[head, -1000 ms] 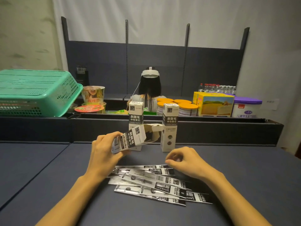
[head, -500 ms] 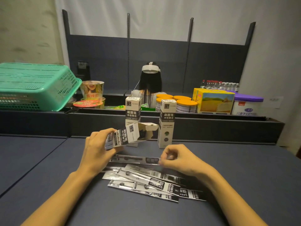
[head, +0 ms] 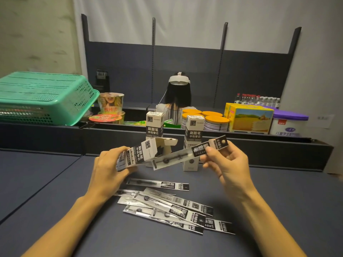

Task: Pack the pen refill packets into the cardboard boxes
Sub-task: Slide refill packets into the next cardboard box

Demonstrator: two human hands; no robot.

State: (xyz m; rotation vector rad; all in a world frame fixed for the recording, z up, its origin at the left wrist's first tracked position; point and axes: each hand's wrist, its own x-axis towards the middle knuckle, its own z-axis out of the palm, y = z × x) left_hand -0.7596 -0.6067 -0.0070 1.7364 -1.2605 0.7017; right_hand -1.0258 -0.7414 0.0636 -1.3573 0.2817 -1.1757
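Broad dark surface (head: 55, 182) across the lower view, with a raised ledge behind. On the ledge at far left, an upturned green basket (head: 44, 97); further right, noodle cups (head: 111, 103), orange-lidded tins (head: 216, 121), a yellow carton (head: 250, 119) and a purple-lidded tub (head: 289, 123). Beyond the ledge, a person (head: 178, 97) seen from behind, wearing a white headset.

Both forearms reaching in from the bottom edge. Left hand (head: 109, 169) raised above the surface, fingers curled round the lower end of an open box (head: 143, 153), held tilted with its open mouth and loose flap pointing up and to the right. Right hand (head: 226, 162) also lifted, thumb and forefinger pinching one refill packet (head: 187, 153) near its printed upper end, remaining fingers loosely curled beneath. Packet slanted, its lower end just beside the mouth of the open box, not visibly inside.

Two closed boxes upright on the surface behind the hands: one (head: 155, 125) partly hidden by the open box, the other (head: 194, 130) behind the held packet. Below the hands, a loose pile of packets (head: 167, 206) lying flat and overlapping.

Compared with a second ago: right hand up off the pile and now carrying a packet, where before it rested low on the packets; open box held in much the same tilt by the left hand.
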